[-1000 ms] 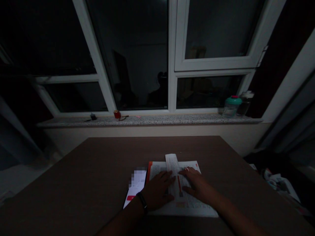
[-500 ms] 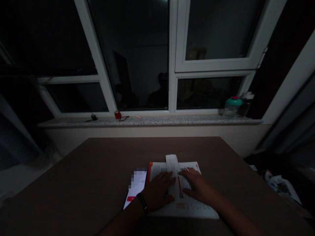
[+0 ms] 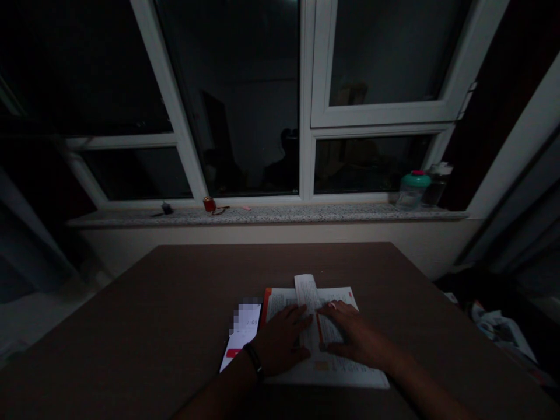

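Note:
A printed sheet or thin booklet (image 3: 350, 376) with an orange-red left border lies on the brown table (image 3: 175, 303). Over its middle runs a narrow printed paper strip (image 3: 305, 284), whose top end sticks out past the far edge. My left hand (image 3: 282, 338), with a dark band at the wrist, rests open across the strip and the sheet's left part. On the right part lies my right hand (image 3: 350, 329), also open, its fingertips at the strip's right edge. Just left of the sheet is a phone (image 3: 242, 335) with a lit screen. Both hands cover some of the print.
Behind the table, a speckled stone windowsill (image 3: 280, 213) holds a small red jar (image 3: 209, 204), a dark little object (image 3: 166, 207) and a clear jug with a teal lid (image 3: 413, 189). A transparent bottle (image 3: 437, 184) stands beside the jug. Crumpled items (image 3: 503, 332) lie right of the table.
My right hand has shifted very slightly, its thumb a little lower on the sheet. My left hand, the strip and the phone stay in place.

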`<action>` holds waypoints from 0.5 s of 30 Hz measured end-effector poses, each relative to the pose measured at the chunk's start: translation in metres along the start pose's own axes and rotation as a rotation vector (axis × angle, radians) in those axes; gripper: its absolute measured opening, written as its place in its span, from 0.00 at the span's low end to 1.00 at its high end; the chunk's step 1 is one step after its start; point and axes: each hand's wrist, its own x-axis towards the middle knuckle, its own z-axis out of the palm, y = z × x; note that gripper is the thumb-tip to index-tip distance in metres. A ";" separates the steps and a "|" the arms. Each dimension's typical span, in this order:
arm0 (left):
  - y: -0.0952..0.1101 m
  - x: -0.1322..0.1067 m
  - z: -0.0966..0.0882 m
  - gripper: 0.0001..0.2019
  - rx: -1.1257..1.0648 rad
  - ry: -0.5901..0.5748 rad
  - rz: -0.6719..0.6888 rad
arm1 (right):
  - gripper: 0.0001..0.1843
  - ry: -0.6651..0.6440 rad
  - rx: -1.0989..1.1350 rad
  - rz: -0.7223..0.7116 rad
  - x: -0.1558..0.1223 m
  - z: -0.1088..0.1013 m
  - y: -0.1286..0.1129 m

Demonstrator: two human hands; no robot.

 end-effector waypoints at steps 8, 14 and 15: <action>-0.003 0.001 0.004 0.35 -0.016 0.020 0.012 | 0.39 -0.028 -0.008 0.020 0.000 0.001 0.000; -0.003 0.000 0.003 0.34 -0.004 -0.006 0.002 | 0.40 -0.032 -0.004 0.022 -0.001 0.001 0.000; -0.003 0.000 0.002 0.34 -0.008 -0.005 0.005 | 0.40 -0.032 -0.003 0.021 -0.001 0.001 -0.001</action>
